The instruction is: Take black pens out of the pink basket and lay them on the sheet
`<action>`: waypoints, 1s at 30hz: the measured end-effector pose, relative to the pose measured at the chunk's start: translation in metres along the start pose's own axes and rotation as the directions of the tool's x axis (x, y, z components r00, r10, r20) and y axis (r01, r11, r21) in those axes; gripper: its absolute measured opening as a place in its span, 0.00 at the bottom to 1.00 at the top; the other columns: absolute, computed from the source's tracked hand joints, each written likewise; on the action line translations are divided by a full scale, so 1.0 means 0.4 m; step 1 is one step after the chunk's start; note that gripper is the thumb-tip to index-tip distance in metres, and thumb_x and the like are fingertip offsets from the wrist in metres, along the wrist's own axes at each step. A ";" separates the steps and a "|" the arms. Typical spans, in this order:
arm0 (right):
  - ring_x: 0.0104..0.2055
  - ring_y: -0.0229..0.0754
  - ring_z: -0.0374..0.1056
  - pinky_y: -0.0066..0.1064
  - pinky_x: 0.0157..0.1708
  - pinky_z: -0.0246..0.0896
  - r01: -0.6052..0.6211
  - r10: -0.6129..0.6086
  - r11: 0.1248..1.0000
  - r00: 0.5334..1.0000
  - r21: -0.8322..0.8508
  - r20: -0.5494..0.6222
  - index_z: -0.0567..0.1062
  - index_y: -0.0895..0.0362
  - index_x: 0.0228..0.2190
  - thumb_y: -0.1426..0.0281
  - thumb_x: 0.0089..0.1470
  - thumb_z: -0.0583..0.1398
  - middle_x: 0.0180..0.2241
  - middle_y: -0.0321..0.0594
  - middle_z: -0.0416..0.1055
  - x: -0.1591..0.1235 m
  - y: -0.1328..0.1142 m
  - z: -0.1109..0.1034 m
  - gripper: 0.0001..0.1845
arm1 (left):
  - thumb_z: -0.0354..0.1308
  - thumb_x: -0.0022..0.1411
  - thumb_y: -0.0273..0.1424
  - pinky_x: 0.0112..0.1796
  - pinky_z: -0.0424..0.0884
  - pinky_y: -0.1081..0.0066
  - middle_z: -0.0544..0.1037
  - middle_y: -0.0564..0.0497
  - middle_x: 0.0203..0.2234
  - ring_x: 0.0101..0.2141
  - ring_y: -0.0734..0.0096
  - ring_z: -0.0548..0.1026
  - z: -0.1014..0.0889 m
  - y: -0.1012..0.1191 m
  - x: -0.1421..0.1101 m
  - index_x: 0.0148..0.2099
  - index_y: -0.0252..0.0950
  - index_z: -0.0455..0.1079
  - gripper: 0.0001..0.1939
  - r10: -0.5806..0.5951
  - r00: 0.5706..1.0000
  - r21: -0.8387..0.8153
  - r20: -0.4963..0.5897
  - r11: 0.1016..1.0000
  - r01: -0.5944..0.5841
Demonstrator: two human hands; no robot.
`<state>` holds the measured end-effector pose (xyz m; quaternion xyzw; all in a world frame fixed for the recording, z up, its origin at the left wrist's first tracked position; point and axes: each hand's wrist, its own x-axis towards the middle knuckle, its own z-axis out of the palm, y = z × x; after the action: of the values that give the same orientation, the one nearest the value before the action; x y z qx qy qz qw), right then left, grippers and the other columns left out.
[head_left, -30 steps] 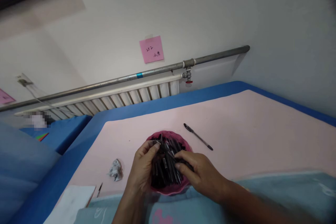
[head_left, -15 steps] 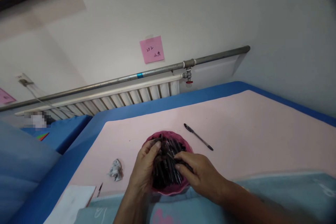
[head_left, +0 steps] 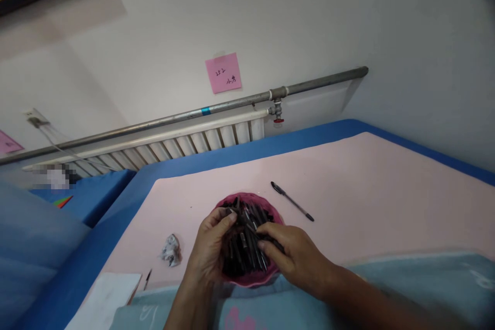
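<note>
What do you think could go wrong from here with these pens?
The dark item in the right hand might slip into the basket and be hard to pick out among the similarly dark pens. The left hand is close to the rim, so a bump could shift the basket. The loose pen beyond it might roll if knocked.

Pink cover (head_left: 348,185) over blue (head_left: 235,153) — magenta basket (head_left: 275,267), black pens (head_left: 247,247); teal cloth (head_left: 417,273) with white and pink motifs — silvery pipe (head_left: 162,122), blue band (head_left: 206,111).
</note>
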<state>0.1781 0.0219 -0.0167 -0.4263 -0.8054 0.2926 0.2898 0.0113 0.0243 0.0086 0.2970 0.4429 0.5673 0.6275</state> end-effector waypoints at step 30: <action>0.30 0.38 0.65 0.27 0.28 0.56 -0.008 0.006 0.998 1.000 0.067 0.019 0.71 0.54 0.33 0.70 0.53 0.53 0.27 0.34 0.71 0.006 0.002 -0.011 0.07 | 0.62 0.47 0.30 0.29 0.66 0.75 0.75 0.53 0.23 0.23 0.76 0.71 -0.010 0.015 -0.008 0.32 0.33 0.70 0.09 -0.002 0.998 0.061 0.061 0.998 -0.002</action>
<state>0.1807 0.0253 -0.0141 -0.4162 -0.7963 0.3247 0.2953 0.0053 0.0215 0.0127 0.3331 0.4408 0.5442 0.6313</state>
